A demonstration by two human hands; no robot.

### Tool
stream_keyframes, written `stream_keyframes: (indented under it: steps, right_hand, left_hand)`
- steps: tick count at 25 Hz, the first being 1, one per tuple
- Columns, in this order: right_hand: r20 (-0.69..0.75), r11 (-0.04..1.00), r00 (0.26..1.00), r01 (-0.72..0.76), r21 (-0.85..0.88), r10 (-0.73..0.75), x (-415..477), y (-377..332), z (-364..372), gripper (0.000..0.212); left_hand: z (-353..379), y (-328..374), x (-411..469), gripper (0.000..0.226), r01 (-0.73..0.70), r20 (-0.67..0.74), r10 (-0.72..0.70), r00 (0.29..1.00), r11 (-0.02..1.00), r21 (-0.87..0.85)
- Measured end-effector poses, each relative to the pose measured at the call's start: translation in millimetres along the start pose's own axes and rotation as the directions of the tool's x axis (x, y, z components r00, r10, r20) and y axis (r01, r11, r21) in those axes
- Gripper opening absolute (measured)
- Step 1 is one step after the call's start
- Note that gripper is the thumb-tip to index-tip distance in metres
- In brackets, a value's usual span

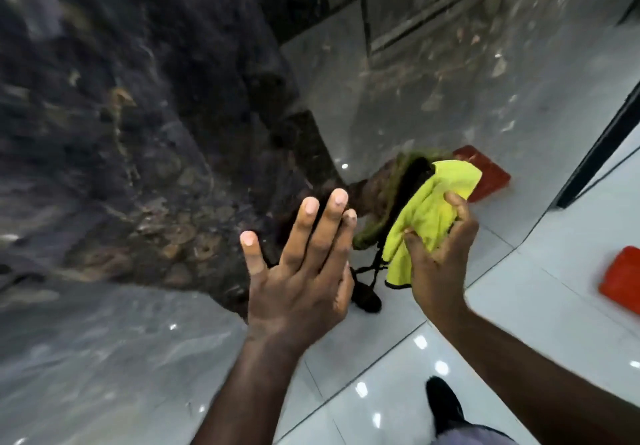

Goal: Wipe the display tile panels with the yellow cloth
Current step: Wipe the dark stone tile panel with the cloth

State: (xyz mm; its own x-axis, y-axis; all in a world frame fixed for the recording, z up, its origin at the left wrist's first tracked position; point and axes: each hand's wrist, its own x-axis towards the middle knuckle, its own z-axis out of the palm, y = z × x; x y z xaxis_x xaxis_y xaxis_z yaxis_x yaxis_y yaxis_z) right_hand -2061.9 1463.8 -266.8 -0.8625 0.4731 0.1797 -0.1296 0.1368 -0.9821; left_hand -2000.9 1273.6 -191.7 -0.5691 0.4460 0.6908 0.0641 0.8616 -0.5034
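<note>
The dark marbled display tile panel (pixel 121 133) fills 8 to 12 o'clock, above the glossy pale floor (pixel 381 358). Near centre the left hand (pixel 301 282) is spread flat, fingers straight, holding nothing. At its 3 o'clock the right hand (pixel 440 261) grasps the bunched yellow cloth (pixel 433 209), beside the panel's edge. The wipe would likely go best with the cloth flattened against the panel, in overlapping strokes.
</note>
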Motion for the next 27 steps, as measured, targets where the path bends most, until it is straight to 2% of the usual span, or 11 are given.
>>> stream_keyframes:
  steps: [3, 5, 8, 12, 14, 16, 19, 21, 23, 25, 27]
  right_hand:
    - [-0.167, 0.979, 0.969, -0.161, 0.124, 0.180, -13, -51, 31, 0.078]
    - [-0.068, 0.980, 0.978, 0.198, 0.012, -0.197, -56, -83, 45, 0.073]
    - [0.108, 0.823, 0.827, 0.561, -0.095, -0.551, -91, -116, 51, 0.071]
    - [-0.149, 0.977, 0.970, 0.204, 0.054, -0.194, -103, -155, 74, 0.070]
    - [0.066, 0.791, 0.811, 0.582, -0.189, -0.581, -156, -159, 80, 0.067]
    - [0.261, 0.581, 0.614, 0.789, -0.198, -0.745, -174, -151, 80, 0.067]
    - [-0.076, 0.958, 0.955, 0.287, -0.005, -0.287, -147, -151, 90, 0.065]
    - [-0.126, 0.985, 0.977, 0.174, 0.019, -0.170, -146, -157, 87, 0.064]
    - [0.041, 0.868, 0.878, 0.477, -0.139, -0.477, -174, -154, 85, 0.063]
    - [0.108, 0.818, 0.830, 0.557, -0.141, -0.547, -178, -128, 84, 0.064]
    - [-0.069, 0.981, 0.979, 0.191, -0.022, -0.192, -158, -88, 89, 0.064]
  left_hand:
    - [-32, -38, -26, 0.070, 0.057, -0.002, -0.057, 0.998, 0.998, -0.033]
    - [-49, -69, -41, 0.066, 0.109, -0.034, -0.110, 0.993, 0.993, -0.034]
    - [-76, -117, -68, 0.066, 0.165, -0.054, -0.166, 0.985, 0.986, -0.036]
    - [-101, -158, -107, 0.067, 0.195, -0.048, -0.200, 0.979, 0.977, -0.083]
    - [-105, -170, -118, 0.068, 0.189, -0.043, -0.194, 0.980, 0.976, -0.111]
    - [-107, -179, -125, 0.068, 0.186, -0.047, -0.193, 0.980, 0.975, -0.118]
    - [-110, -178, -126, 0.072, 0.213, -0.035, -0.221, 0.975, 0.965, -0.151]
    - [-109, -169, -122, 0.072, 0.208, -0.019, -0.214, 0.977, 0.964, -0.167]
    - [-104, -159, -116, 0.065, 0.154, -0.022, -0.161, 0.987, 0.969, -0.193]
    - [-95, -150, -112, 0.060, 0.117, -0.014, -0.123, 0.992, 0.969, -0.216]
    - [-87, -139, -106, 0.063, 0.094, -0.004, -0.097, 0.995, 0.976, -0.195]
